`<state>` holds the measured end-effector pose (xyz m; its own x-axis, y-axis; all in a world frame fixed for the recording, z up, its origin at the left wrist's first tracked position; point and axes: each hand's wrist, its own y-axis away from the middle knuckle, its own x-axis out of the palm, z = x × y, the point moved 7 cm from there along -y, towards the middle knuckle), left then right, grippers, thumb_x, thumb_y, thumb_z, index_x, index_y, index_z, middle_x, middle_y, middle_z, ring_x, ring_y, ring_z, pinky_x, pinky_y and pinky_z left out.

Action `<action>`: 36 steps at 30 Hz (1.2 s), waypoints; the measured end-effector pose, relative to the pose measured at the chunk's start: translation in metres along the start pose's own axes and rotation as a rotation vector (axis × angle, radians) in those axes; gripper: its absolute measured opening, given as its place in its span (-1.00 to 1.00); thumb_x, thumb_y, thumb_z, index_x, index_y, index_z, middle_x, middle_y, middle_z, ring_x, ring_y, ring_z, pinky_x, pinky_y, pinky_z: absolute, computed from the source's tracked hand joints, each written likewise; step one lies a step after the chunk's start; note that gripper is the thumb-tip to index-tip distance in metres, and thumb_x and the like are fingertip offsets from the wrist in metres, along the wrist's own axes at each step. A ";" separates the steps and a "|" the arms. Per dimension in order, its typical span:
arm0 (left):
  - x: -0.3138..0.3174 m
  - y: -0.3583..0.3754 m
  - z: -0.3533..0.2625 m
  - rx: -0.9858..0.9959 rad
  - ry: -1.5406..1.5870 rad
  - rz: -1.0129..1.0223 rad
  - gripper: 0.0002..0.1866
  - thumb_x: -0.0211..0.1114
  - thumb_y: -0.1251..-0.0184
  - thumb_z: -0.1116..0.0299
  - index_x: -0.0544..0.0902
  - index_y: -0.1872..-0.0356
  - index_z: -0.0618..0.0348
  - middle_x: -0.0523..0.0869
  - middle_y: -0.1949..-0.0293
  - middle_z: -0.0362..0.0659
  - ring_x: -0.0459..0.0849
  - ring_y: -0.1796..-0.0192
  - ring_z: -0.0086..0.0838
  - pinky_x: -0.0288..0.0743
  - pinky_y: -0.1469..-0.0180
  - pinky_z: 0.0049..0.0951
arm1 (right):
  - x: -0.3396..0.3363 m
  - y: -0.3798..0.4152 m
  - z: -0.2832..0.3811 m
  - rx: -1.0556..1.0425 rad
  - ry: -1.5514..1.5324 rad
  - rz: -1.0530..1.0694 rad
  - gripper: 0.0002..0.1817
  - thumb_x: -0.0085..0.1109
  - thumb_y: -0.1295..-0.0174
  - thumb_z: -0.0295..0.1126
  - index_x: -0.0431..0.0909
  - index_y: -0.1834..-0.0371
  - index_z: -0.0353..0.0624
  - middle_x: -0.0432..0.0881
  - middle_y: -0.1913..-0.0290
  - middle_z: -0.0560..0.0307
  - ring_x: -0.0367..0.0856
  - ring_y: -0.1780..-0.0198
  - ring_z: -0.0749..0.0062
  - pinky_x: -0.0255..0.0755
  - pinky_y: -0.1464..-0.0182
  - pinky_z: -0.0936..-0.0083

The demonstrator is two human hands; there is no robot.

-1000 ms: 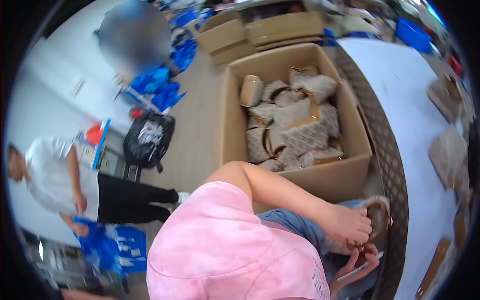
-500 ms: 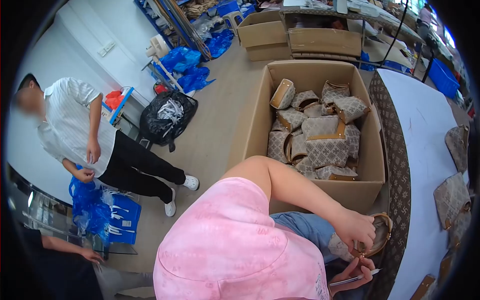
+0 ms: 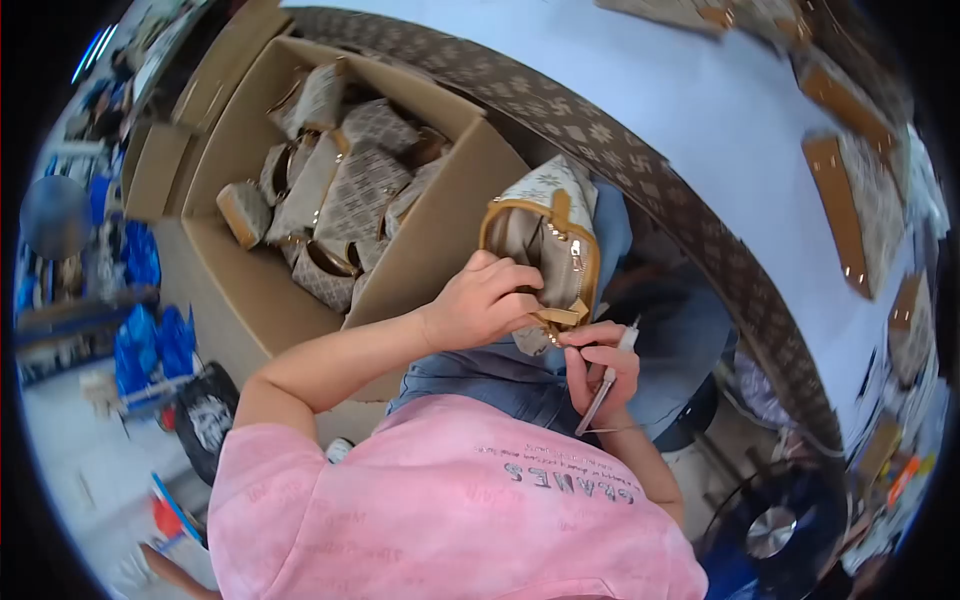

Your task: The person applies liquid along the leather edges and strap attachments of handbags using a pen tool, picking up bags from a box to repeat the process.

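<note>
A small patterned handbag (image 3: 562, 183) with tan trim lies open over my lap, its mouth and metal zip facing up. My left hand (image 3: 488, 300) is closed on the near rim of the bag, with a tan tab (image 3: 562, 316) by its fingertips. Close beside it, my right hand (image 3: 608, 362) pinches near small gold hardware at the bag's corner. A slim, white pen-like tool (image 3: 599, 401) is held in the right fingers, tip pointing up. What the right fingertips pinch is too small to make out.
To the left stands an open cardboard box (image 3: 235, 285) filled with several similar bags (image 3: 365, 190). A table (image 3: 690, 95) with a white top and brown patterned edge curves along the right, carrying more bags (image 3: 855, 210). A dark round object (image 3: 770, 530) is at lower right.
My view has swung round, putting the box on the left and the bag near the middle. Both hands remain at the bag, and the pen-like tool is still in the right hand.
</note>
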<state>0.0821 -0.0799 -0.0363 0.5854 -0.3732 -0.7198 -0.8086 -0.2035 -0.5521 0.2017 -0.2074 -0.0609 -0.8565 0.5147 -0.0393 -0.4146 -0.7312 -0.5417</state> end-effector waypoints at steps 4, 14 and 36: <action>0.008 0.006 -0.001 0.120 -0.030 0.039 -0.81 0.39 0.02 0.31 0.57 0.39 0.00 0.68 0.03 -0.25 0.56 0.31 -0.47 0.28 0.15 -0.41 | -0.004 0.001 0.007 0.026 -0.048 0.051 -0.78 0.17 -0.37 -0.50 0.43 -0.03 -0.20 0.64 0.16 -0.13 0.68 0.23 0.25 0.58 0.18 0.39; 0.015 -0.021 -0.022 0.236 -0.015 0.149 -0.87 0.31 0.01 0.32 0.53 0.45 -0.01 0.74 0.08 -0.30 0.51 0.37 -0.53 0.25 0.17 -0.46 | -0.034 -0.043 -0.014 0.396 -0.202 0.009 -0.27 -0.41 -0.62 0.03 0.73 0.14 -0.34 0.57 0.39 0.07 0.45 0.44 0.53 0.32 0.39 0.58; 0.008 -0.015 -0.022 0.251 0.023 0.136 -0.68 0.43 0.17 0.39 0.62 0.28 0.04 0.59 0.26 -0.29 0.51 0.36 -0.48 0.24 0.19 -0.39 | -0.024 -0.009 0.030 -0.180 0.249 0.172 -0.74 0.22 -0.40 -0.16 0.65 0.10 -0.13 0.73 0.24 0.02 0.76 0.21 0.17 0.66 0.20 0.34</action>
<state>0.0972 -0.0995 -0.0246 0.4688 -0.4026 -0.7862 -0.8378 0.0792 -0.5402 0.2170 -0.2268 -0.0302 -0.7986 0.5007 -0.3340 -0.1913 -0.7373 -0.6480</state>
